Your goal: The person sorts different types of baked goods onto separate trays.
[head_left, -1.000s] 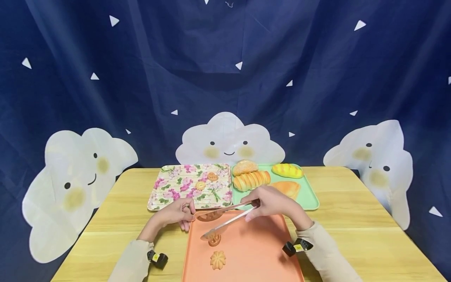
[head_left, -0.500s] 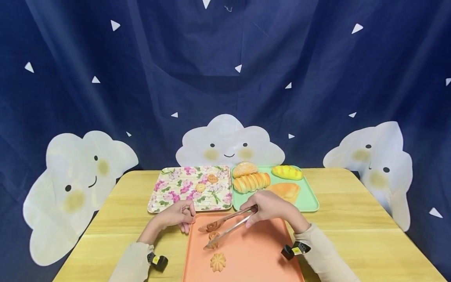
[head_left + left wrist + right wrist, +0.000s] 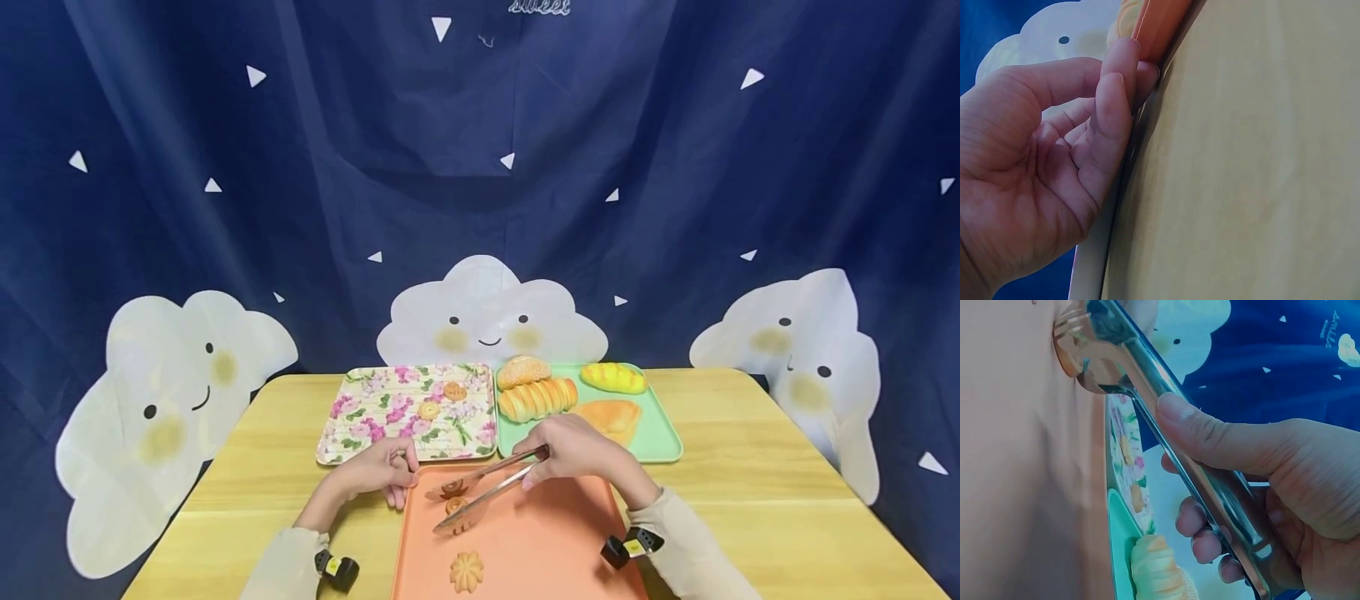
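My left hand [image 3: 375, 471] pinches the far left corner of the orange tray [image 3: 540, 542] between thumb and fingers. The tray's edge [image 3: 1163, 28] shows at the fingertips in the left wrist view. My right hand [image 3: 573, 454] grips metal tongs [image 3: 1229, 506] by their arms, slanting down to the left. The tong ends stand apart, one on each side of a small round cookie [image 3: 455, 505] lying on the orange tray. That cookie [image 3: 1066, 353] is partly covered by the tongs in the right wrist view. A flower-shaped cookie [image 3: 467, 572] lies nearer on the same tray.
Behind, a floral tray [image 3: 367, 417] bears two small cookies. Beside it, a green tray [image 3: 663, 433] holds several breads, among them a ridged roll [image 3: 538, 399] and a yellow loaf [image 3: 613, 377]. The wooden table [image 3: 750, 467] extends on both sides; a blue curtain [image 3: 480, 167] hangs behind.
The tongs have come toward me and lower, their ends closer together around the round cookie. My left hand stays at the tray corner. The head view has tilted slightly up.
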Available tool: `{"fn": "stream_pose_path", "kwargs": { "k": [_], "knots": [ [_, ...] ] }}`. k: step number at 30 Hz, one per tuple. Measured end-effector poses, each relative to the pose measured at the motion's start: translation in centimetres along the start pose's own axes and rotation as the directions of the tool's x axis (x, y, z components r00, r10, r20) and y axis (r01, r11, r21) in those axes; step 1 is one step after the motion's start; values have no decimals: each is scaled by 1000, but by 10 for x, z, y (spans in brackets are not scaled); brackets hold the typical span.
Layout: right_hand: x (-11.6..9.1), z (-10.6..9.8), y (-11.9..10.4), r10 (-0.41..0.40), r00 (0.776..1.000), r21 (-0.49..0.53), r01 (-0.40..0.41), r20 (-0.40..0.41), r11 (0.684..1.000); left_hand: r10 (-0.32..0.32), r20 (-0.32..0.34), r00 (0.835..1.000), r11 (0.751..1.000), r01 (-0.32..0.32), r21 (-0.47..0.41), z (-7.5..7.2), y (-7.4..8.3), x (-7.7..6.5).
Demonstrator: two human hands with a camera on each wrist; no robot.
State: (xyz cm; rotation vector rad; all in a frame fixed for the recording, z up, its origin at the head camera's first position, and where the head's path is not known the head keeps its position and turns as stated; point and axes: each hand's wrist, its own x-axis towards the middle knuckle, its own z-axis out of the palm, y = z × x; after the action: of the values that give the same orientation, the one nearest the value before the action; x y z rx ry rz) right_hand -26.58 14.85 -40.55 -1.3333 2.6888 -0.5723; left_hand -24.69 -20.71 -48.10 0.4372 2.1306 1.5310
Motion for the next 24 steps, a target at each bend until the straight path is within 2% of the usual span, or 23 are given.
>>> {"fn": "stream_pose_path", "kwargs": {
  "k": [9,18,24],
  "knots": [
    [-2,0,0,21,999,19,-20,-49,1000,14,8,1000,1000,-14,-2,1,-1,-1],
    [-3,-2,3,10,992,-5,-11,-126,1000,14,-1,1000,1000,-14,7,0,0,0],
    [-3,-4,3,42,988,14,-41,-145,999,8,-3,1000,1000,-8,10,0,-1,0]
  ]
}}
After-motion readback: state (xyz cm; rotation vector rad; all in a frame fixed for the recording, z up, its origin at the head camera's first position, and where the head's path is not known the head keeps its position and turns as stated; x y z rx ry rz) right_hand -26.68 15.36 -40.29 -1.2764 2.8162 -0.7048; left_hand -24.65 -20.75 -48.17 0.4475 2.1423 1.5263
